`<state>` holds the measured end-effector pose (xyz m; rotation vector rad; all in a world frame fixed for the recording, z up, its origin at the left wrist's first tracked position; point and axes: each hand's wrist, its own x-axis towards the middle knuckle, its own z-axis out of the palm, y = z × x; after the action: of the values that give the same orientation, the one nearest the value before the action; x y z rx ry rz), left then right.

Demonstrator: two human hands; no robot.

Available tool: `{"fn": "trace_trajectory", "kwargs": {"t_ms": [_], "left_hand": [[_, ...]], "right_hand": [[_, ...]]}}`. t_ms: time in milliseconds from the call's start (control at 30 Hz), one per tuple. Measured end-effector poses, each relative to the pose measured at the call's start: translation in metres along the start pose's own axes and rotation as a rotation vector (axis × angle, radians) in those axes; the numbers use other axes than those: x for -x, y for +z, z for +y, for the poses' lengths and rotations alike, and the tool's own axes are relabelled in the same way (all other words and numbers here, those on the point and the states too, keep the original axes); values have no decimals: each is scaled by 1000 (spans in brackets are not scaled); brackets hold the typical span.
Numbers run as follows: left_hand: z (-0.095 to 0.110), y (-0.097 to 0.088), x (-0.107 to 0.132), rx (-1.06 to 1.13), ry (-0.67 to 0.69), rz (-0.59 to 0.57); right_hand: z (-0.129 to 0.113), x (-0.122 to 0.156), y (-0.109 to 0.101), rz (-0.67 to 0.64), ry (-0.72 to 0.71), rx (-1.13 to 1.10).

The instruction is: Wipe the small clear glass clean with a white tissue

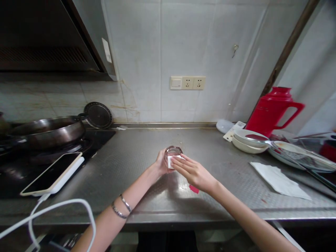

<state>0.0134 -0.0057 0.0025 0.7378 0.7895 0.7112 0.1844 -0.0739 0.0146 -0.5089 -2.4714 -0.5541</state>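
In the middle of the steel counter, my left hand is wrapped round the left side of a small clear glass. Its round rim faces up and towards me. The fingers of my right hand lie together over a small white piece of paper, pressing it to the near side of the glass. Whether it is tissue or a label I cannot tell. My right fingertips partly cover the paper, and most of the glass is hidden by both hands. A scrap of red material lies below my right hand.
A white tissue lies on the right, near stacked bowls and a red thermos jug. On the left are a steel pan on the stove and a phone with a white cable looping in front.
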Motion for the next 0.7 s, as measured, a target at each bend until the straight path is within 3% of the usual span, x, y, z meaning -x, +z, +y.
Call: {"fn": "trace_trajectory", "kwargs": {"t_ms": [133,233,333,467,600,700], "left_hand": [[3,3,3,47,-66,-64],[4,3,2,30,-88,-168],[4,1,0,1,-100,-199],[6,0,1,-67,-111,-248],[5,1,3,-154,-110,-303],[1,2,2,-187,-102,-294]], "right_hand": [[5,14,-6,-17,-12,0],[7,24,-8,-14,26,-3],[8,32,-6,23,87,-19],[9,33,2,207,240,-99],[14,15,8,421,404,-161],[17,-2,7,264,295,-187]]}}
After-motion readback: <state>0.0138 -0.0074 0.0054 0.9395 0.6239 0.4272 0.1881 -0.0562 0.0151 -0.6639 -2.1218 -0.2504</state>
